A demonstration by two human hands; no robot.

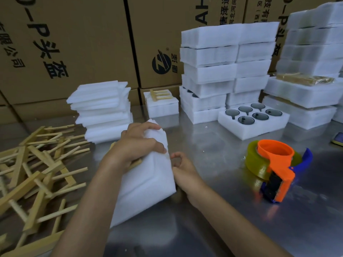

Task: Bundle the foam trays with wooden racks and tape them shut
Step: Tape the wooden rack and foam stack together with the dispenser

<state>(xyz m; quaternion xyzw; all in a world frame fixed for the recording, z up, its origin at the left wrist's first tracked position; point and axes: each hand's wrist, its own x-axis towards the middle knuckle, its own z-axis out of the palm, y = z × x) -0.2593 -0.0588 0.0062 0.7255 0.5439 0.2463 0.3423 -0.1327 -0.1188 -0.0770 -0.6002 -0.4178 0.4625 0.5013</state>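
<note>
The left hand [138,145] has its grip curled over the top edge of a white foam bundle [146,182] that stands tilted on the steel desk [213,219], a sliver of wood showing under the palm. The right hand [182,167] rests against the bundle's right side with fingers loosely curled, and I cannot tell whether its grip holds anything. Loose wooden racks [37,173] are heaped on the desk to the left, a tape dispenser [276,169] sits to the right, and stacked foam trays [228,71] stand behind, in front of cardboard boxes [74,43].
</note>
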